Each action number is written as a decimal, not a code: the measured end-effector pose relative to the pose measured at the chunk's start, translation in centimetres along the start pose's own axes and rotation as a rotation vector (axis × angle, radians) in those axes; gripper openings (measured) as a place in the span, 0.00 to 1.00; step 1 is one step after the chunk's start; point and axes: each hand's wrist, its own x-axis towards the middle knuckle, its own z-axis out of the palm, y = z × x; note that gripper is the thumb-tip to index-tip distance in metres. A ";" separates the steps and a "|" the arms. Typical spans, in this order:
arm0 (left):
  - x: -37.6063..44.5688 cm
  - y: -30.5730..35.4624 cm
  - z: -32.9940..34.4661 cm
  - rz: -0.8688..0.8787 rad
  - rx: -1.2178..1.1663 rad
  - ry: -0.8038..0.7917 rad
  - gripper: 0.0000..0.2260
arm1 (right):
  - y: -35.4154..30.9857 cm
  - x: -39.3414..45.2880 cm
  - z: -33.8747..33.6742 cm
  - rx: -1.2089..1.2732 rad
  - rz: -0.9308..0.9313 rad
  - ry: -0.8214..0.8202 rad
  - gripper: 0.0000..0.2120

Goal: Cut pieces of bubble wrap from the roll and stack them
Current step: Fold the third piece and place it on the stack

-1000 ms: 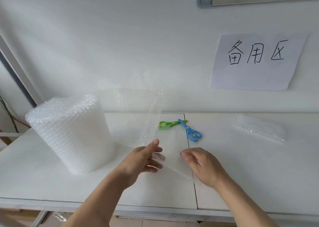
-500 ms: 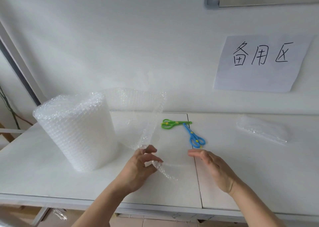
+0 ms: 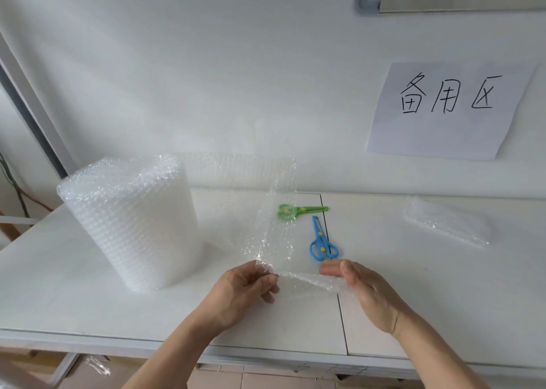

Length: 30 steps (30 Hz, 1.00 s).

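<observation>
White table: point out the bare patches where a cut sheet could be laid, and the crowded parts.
Bare: the white table between the blue-handled scissors and the flat clear bubble-wrap pile, and the front-left strip before the big clear bubble-wrap roll. Crowded: the middle, with the pulled-out sheet, green-handled scissors, left hand, right hand.

White table, bubble wrap roll, green scissors, blue scissors, cut pieces
</observation>
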 end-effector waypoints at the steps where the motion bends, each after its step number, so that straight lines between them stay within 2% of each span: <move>1: 0.1 0.0 0.0 -0.019 0.014 -0.002 0.06 | -0.1 0.3 -0.1 0.008 0.023 -0.011 0.38; 7: 0.1 0.8 0.6 -0.103 0.124 0.074 0.06 | -0.7 1.9 -0.1 -0.005 0.108 -0.034 0.37; 10: -0.2 0.7 0.9 -0.133 0.165 0.151 0.06 | 0.1 2.6 -0.1 -0.037 0.142 -0.016 0.42; 15: -0.6 0.3 2.1 -0.144 0.284 0.241 0.05 | 0.3 1.3 0.2 -0.085 0.079 0.063 0.45; 17: -0.6 0.0 2.6 -0.131 0.377 0.263 0.02 | 0.1 1.0 0.5 -0.129 0.070 0.088 0.40; 20: -0.5 -0.1 3.0 -0.122 0.417 0.315 0.10 | -0.3 1.4 1.4 -0.293 0.057 0.151 0.18; 24: -0.3 0.2 2.8 -0.096 0.439 0.351 0.17 | -0.5 2.8 2.1 -0.412 0.059 0.227 0.21; 30: -0.1 -0.4 3.3 -0.005 0.639 0.354 0.24 | 0.2 3.4 3.3 -0.529 0.078 0.309 0.16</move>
